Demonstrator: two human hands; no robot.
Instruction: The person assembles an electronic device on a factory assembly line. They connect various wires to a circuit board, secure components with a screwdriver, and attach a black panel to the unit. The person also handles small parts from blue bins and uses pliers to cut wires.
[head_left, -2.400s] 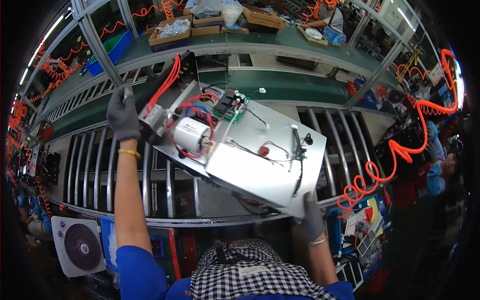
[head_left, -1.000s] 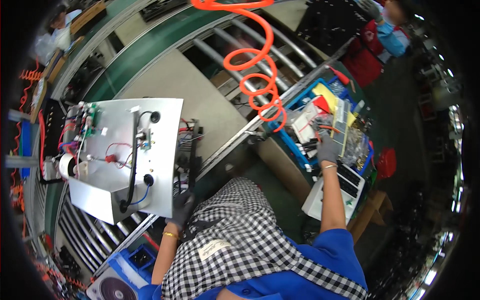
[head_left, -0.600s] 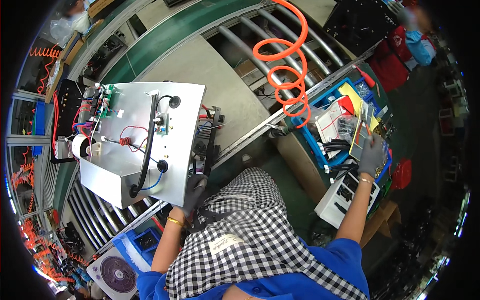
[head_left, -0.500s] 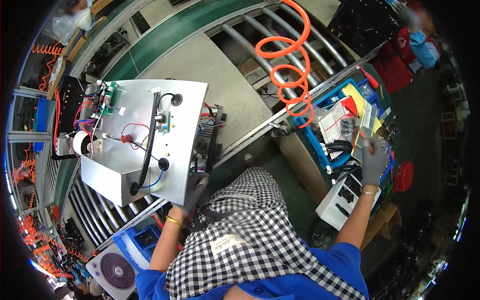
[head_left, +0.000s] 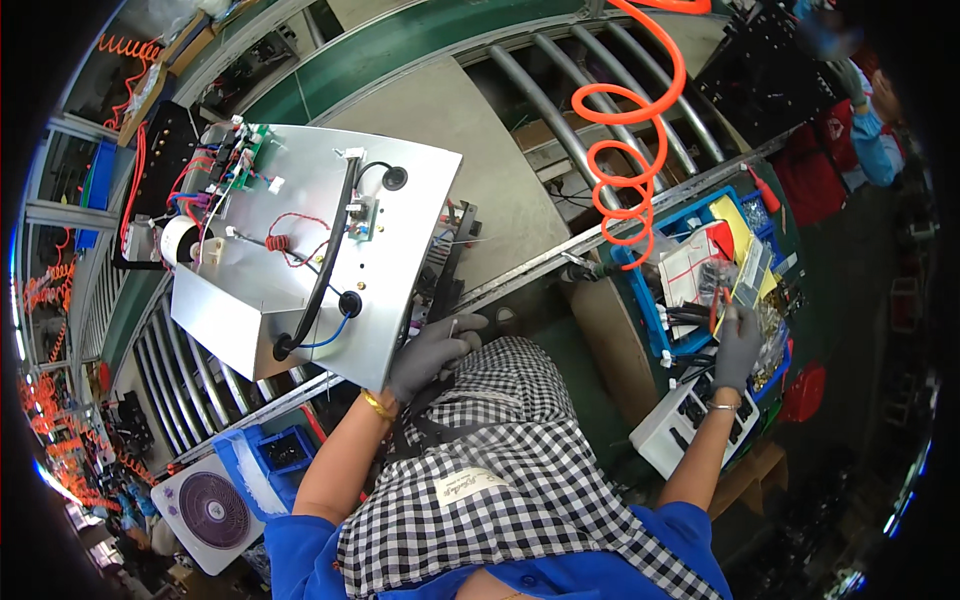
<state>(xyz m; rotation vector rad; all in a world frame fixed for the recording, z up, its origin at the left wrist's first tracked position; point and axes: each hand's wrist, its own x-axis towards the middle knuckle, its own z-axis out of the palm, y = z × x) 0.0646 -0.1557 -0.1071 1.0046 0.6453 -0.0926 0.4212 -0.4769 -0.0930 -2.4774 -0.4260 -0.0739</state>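
Observation:
My left hand (head_left: 430,358), in a grey glove, is by the near edge of a tilted sheet-metal panel (head_left: 400,235). Its fingers are bent together, with a small pale tip at them that I cannot make out. The panel carries a black cable (head_left: 322,290), a green circuit board (head_left: 250,160) and red and blue wires. On the right, my gloved right hand (head_left: 738,348) is closed on a slim orange-handled tool (head_left: 715,310), mostly covered by the fingers. Below it lie black cables and the blue parts tray (head_left: 645,310).
A coiled orange air hose (head_left: 665,120) hangs over the roller conveyor (head_left: 570,85). A white box of black parts (head_left: 655,440) stands below my right wrist. At lower left is a white fan-like unit (head_left: 212,510). Another person (head_left: 870,140) works at upper right.
My right hand has come nearer over the tray, with the orange-handled tool. My left hand has risen beside the panel, its fingers now more visible. The whole view has shifted a little.

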